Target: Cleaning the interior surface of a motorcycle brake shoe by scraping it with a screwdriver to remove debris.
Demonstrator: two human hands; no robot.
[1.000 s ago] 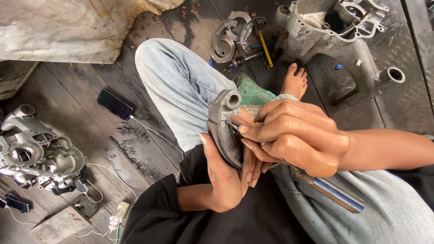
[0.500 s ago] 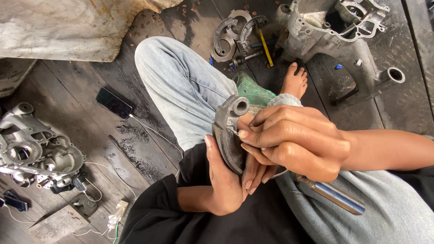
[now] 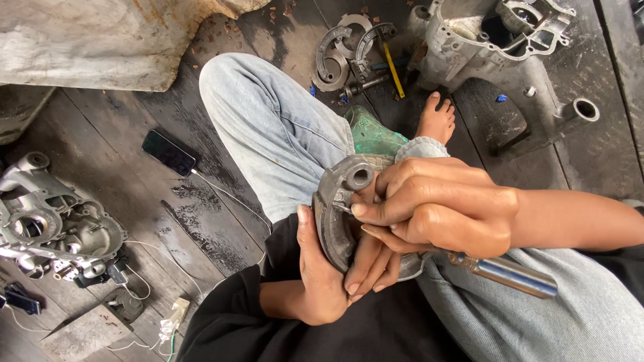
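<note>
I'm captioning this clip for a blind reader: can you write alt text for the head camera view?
Seated on a dark plank floor, a person's left hand cradles a curved grey brake shoe while the right hand works a tool with a metal handle against it. A phone and engine casings lie around.

Grey brake shoe (image 3: 335,214), pale blue jeans (image 3: 282,134), green cloth (image 3: 372,134).

I see a phone (image 3: 168,152) on the floor boards (image 3: 100,154), an engine casing (image 3: 57,228) at the left edge, spare brake shoes (image 3: 342,50) near the top.
</note>
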